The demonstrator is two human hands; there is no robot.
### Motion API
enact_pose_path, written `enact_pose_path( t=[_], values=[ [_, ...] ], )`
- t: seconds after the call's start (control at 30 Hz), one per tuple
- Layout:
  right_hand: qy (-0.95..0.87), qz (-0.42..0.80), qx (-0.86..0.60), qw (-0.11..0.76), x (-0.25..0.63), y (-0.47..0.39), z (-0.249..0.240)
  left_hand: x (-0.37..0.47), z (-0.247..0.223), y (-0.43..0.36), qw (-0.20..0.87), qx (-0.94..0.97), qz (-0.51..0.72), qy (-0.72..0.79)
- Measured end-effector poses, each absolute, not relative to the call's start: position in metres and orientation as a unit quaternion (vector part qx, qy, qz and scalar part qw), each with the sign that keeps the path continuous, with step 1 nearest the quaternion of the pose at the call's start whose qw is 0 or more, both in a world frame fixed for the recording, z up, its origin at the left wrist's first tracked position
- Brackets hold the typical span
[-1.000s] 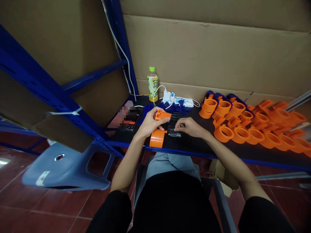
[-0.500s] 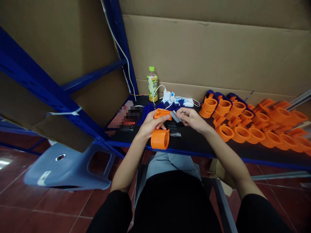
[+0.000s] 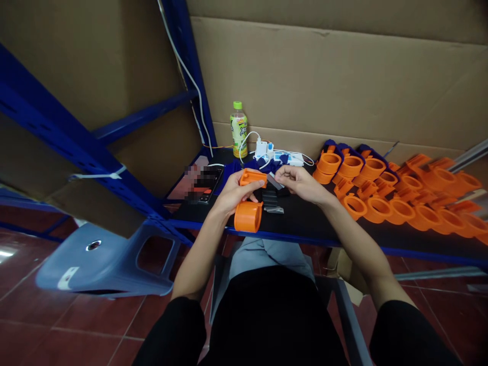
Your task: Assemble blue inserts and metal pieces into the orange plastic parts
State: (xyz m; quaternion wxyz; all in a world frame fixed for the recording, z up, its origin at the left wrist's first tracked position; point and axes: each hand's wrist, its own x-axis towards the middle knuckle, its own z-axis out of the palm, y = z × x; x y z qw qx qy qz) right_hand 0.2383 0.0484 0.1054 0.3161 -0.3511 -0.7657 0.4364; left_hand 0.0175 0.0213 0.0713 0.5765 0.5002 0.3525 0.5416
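My left hand [image 3: 233, 194] is wrapped round an orange plastic part [image 3: 247, 217], whose open ring hangs below the fingers and whose flat upper end shows above them. The fingers of my right hand [image 3: 293, 180] are pinched on a small grey strip with a toothed edge [image 3: 274, 180], held just right of the orange part's upper end. Whether the strip touches the orange part I cannot tell. Several dark strips [image 3: 270, 198] lie on the black tabletop [image 3: 305, 216] under my hands, with a greyish piece [image 3: 273, 209] at their near end.
Rows of similar orange parts [image 3: 377, 209] fill the right side, some with dark blue straps [image 3: 331, 147]. Behind my hands are a bottle [image 3: 238, 133], a power strip [image 3: 292, 158] with white cables and dark blue fabric [image 3: 231, 173]. A phone [image 3: 209, 185] lies left; a blue-grey stool [image 3: 102, 259] stands below.
The orange part in my left hand has shifted slightly left and tilted a little. My right hand keeps its pinch on the grey strip, almost in the same place. The view has shifted slightly.
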Motion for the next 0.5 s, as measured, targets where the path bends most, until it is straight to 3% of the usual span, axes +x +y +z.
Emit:
enact_pose_path(
  t=[0.5],
  values=[
    [-0.850,0.293,-0.359,0.250,0.238,0.045,0.142,0.021,0.077,0.010,0.544,0.539,0.521,0.377]
  ],
)
